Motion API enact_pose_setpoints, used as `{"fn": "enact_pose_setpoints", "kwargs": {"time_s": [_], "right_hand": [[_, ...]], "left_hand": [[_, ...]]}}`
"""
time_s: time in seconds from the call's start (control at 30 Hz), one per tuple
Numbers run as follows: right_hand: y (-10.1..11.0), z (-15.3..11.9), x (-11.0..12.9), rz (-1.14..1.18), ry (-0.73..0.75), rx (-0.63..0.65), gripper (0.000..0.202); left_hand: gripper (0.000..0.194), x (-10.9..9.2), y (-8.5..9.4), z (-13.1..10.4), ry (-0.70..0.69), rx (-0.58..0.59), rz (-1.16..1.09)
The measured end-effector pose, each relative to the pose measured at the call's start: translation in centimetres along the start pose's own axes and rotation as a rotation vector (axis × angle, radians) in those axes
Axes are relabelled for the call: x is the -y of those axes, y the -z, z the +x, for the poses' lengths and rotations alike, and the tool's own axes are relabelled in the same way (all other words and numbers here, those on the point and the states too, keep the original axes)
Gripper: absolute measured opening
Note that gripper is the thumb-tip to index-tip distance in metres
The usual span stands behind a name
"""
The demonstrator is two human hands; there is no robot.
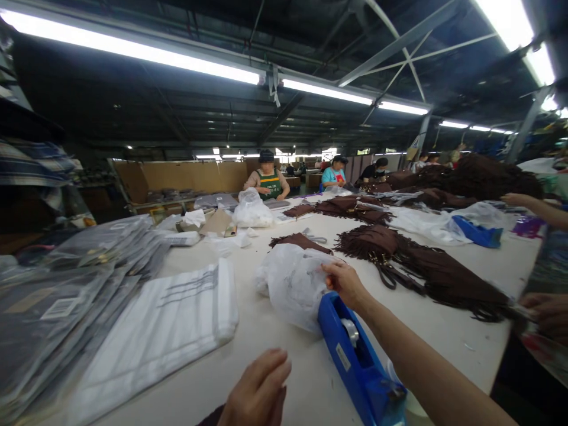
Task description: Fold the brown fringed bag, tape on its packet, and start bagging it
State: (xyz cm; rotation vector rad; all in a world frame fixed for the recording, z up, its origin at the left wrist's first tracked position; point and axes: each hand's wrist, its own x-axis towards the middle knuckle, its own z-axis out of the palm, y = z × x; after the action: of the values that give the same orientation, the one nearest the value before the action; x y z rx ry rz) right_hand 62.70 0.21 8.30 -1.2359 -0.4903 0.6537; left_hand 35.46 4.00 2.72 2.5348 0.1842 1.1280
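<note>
My right hand reaches over the far end of a blue tape dispenser and is closed on the edge of a crumpled clear plastic bag. The dispenser stands lengthwise on the white table, with a roll core showing inside. Low in the middle, my left hand hovers with fingers loosely bent and nothing seen in them; its palm side is hidden. To its left lies a flat white plastic package with grey stripes.
Stacked grey garments in plastic fill the left side. Brown fringed bags lie across the right, near another blue dispenser. A co-worker in a green apron stands opposite. Other people's hands show at the right edge.
</note>
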Motion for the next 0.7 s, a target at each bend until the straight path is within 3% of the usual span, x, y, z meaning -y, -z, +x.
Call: {"fn": "enact_pose_setpoints", "kwargs": {"time_s": [0.07,0.13,0.2,0.27,0.37,0.57,0.63,0.7], "right_hand": [[-0.2,-2.1,0.4,0.056,0.006,0.044,0.036],[-0.7,-4.5,0.6,0.095,-0.018,0.098,0.040],[-1.3,-7.0,0.4,0.115,-0.061,0.150,0.039],[-1.7,-9.2,-0.2,0.155,-0.124,0.201,0.035],[-1.8,-11.6,-1.1,0.173,-0.217,0.276,0.031],[-2.9,-14.8,-2.4,-0.134,-0.306,0.653,0.039],[-4.5,-16.1,-3.7,-0.147,-0.283,0.639,0.028],[-6.4,-17.5,-5.8,-0.078,-0.263,0.528,0.026]], "left_hand": [[0.032,0.3,-2.2,3.0,0.273,-0.001,-0.258],[0.047,0.3,-3.7,5.5,0.626,-0.078,-0.482],[0.061,0.1,-4.4,6.9,0.828,-0.133,-0.679],[0.053,-0.2,-4.4,7.1,0.860,-0.094,-0.844],[0.030,-0.5,-3.0,5.7,0.873,-0.015,-0.957],[0.020,-1.0,1.5,1.2,0.886,0.293,-0.637],[0.017,-1.2,3.1,-0.3,0.943,0.383,-0.596],[0.014,-1.2,5.0,-2.0,1.026,0.427,-0.600]]}}
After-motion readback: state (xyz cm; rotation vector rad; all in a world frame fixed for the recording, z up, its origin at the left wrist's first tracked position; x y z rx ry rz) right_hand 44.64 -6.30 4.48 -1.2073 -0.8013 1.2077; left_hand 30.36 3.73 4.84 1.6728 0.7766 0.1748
